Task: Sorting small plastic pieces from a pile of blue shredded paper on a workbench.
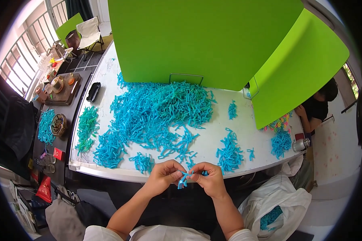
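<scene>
Just off the front edge of the white table (253, 160), my left hand (163, 176) and my right hand (210, 180) meet fingertip to fingertip. Both are closed in a pinch on small blue plastic pieces (182, 183), which hang between them; their exact kind is too small to tell. More blue bits (205, 173) show inside the curl of my right hand. Beyond my hands a large heap of similar narrow blue pieces (149, 112) covers the table, with loose ones (185, 140) trailing toward me. Smaller piles lie left (142, 162) and right (229, 152) of my hands.
Green boards (205, 40) stand upright behind the heap. A greener pile (87, 128) and a black tray (93, 92) lie at left, beside a dark side table (66, 140). A white sack (285, 193) sits at lower right. Another person (317, 104) is at far right.
</scene>
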{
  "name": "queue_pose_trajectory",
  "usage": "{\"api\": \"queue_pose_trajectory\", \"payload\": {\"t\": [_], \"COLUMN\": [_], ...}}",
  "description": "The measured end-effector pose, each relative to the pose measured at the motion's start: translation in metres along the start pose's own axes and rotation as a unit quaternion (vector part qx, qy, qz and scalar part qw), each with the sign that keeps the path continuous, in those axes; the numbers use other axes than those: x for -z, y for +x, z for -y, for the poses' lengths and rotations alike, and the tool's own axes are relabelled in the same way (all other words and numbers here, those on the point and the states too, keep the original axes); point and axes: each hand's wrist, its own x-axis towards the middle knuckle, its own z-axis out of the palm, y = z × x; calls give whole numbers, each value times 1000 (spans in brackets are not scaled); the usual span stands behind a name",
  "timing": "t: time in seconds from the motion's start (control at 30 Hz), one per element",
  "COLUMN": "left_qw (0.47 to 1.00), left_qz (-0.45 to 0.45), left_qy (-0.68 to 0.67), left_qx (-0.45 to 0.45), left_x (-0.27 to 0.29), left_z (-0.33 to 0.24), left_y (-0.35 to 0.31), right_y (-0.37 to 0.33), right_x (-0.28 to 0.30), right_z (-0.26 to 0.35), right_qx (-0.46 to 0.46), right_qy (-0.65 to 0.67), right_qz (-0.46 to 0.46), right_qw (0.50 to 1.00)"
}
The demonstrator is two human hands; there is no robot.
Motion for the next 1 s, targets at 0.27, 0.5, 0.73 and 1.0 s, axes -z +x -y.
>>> {"api": "queue_pose_trajectory", "payload": {"t": [0.27, 0.5, 0.73, 1.0], "left_qw": [999, 988, 991, 937], "left_qz": [3, -68, -115, -321], "left_qy": [43, 138, 44, 132], "left_qx": [4, -9, -49, -42], "left_x": [-4, -9, -9, 46], "left_z": [-10, 1, 14, -22], "left_y": [-2, -12, -31, -74], "right_y": [6, 12, 0, 5], "right_x": [7, -6, -18, -1], "right_z": [7, 6, -14, -13], "right_qx": [27, -40, -12, -75], "right_qy": [-69, -67, -23, 105], "right_qz": [34, 101, 30, -24], "right_qw": [997, 992, 999, 991]}}
